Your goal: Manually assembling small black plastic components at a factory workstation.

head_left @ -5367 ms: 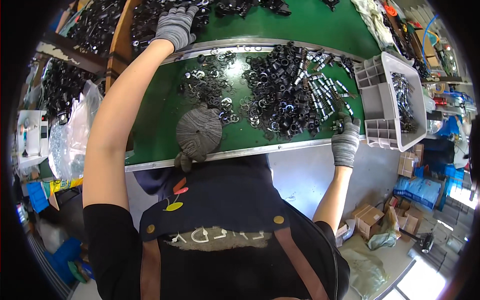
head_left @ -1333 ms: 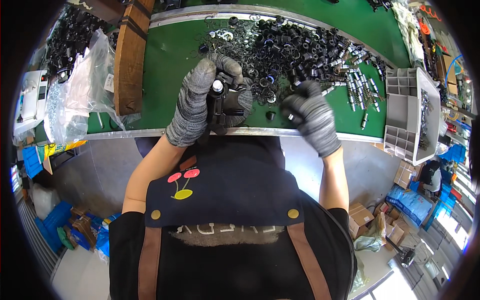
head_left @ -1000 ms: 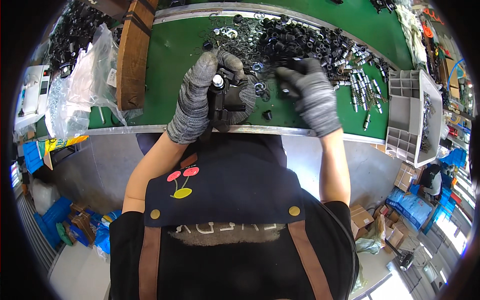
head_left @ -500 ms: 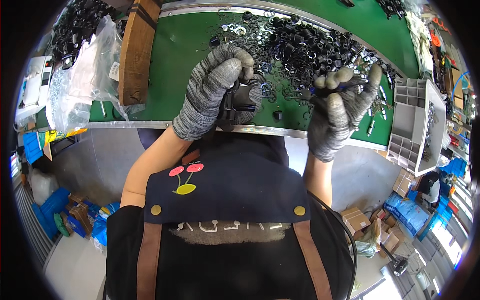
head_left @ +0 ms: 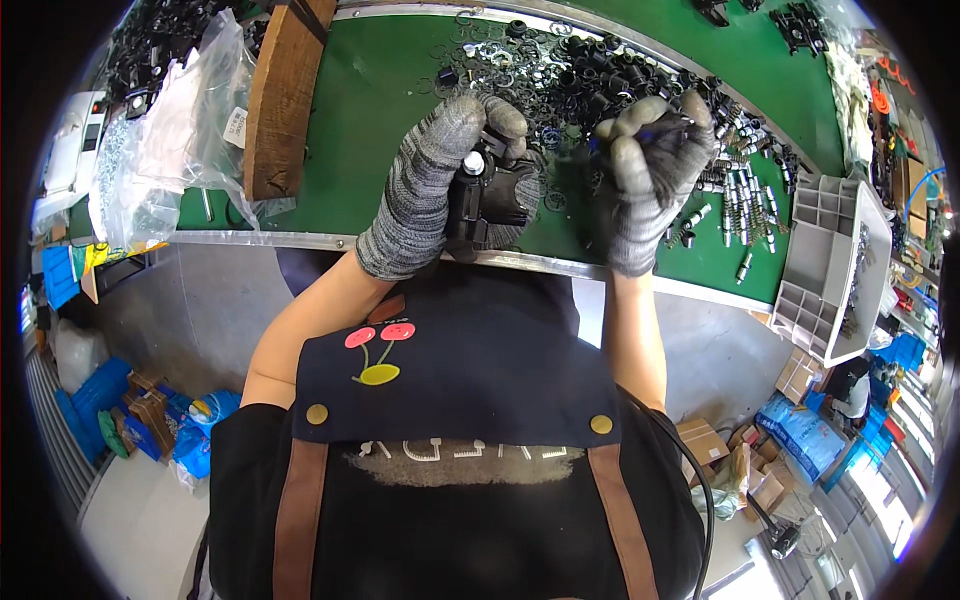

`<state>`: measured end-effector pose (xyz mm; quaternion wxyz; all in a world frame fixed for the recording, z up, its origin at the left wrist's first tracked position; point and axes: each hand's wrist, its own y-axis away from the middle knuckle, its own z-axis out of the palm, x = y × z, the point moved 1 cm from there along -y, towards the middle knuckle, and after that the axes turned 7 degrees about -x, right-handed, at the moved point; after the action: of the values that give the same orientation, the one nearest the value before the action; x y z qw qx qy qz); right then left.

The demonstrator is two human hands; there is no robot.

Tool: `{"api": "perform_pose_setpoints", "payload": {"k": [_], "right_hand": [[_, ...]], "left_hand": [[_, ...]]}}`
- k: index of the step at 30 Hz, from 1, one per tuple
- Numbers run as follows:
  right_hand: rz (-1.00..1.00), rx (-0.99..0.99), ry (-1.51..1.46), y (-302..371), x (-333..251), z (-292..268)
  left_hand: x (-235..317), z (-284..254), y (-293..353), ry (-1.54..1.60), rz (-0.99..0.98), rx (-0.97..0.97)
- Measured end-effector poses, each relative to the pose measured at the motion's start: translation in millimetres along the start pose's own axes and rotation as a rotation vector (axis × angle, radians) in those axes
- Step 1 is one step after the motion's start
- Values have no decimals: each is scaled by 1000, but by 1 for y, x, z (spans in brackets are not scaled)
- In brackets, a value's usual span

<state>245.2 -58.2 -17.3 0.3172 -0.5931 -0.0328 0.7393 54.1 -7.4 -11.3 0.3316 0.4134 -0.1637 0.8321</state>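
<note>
— What sits at the centre of the frame?

— A black part with a white tip (head_left: 485, 195), just above the bench's metal front edge, clasped in your left hand (head_left: 440, 180). The grey knit glove wraps it from the left, fingers curled over the top, forearm rising bare from the lower centre.

— And your right hand (head_left: 650, 170)?

— Raised just right of the part, palm turned toward you, fingers bunched. The fingertips (head_left: 640, 115) pinch something small and dark; what it is cannot be told. That forearm climbs nearly straight up from your apron (head_left: 450, 400).

— What lies behind the hands?

— A heap of black rings and sleeves (head_left: 580, 80) spreads over the green mat (head_left: 370, 100) in the upper centre, with thin wire rings around its left rim. Right of your right hand, metal pins (head_left: 735, 200) lie loose on the mat.

— Any containers?

— A grey compartment tray (head_left: 830, 260) stands at the right edge, tilted by the lens; a few dark pieces show in its far cells, the near cells look bare. Upper left, a wooden block (head_left: 280, 100) lies on the mat, beside clear plastic bags (head_left: 165, 140) of small parts.
</note>
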Motion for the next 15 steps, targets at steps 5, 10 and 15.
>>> {"api": "perform_pose_setpoints", "payload": {"k": [5,10,15], "right_hand": [[-82,-30,-64,-13,-21,-25],[-49,-58,-250,20,-39,-2],[3,17,-238,45,-30,7]], "left_hand": [[1,2,1,155,-15,-26],[-13,-20,-10,-200,217,-195],[1,5,4,-117,79,6]]}}
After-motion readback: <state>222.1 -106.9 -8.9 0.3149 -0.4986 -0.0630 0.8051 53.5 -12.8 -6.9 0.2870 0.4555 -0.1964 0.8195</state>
